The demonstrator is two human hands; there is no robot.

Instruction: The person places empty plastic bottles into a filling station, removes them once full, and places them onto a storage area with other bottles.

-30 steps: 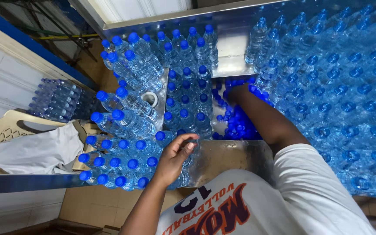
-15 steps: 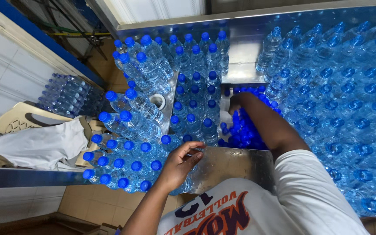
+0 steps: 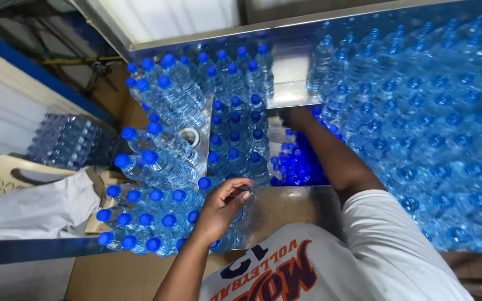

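Clear water bottles with blue caps stand in rows on a steel table. My left hand is at the table's near left edge, fingers curled around one water bottle beside the packed group there. My right hand reaches far forward, past a heap of loose blue caps, to the upright bottles at the back. Its fingers are hidden among the bottles. A large mass of bottles fills the right side.
More bottles lie tilted on the left. A shrink-wrapped pack of bottles sits on the floor at far left, by a beige plastic chair with a white cloth. A steel wall closes the back.
My right hand has stretched farther toward the back rows. My left hand stays on the bottle at the near edge, fingers shifting slightly.
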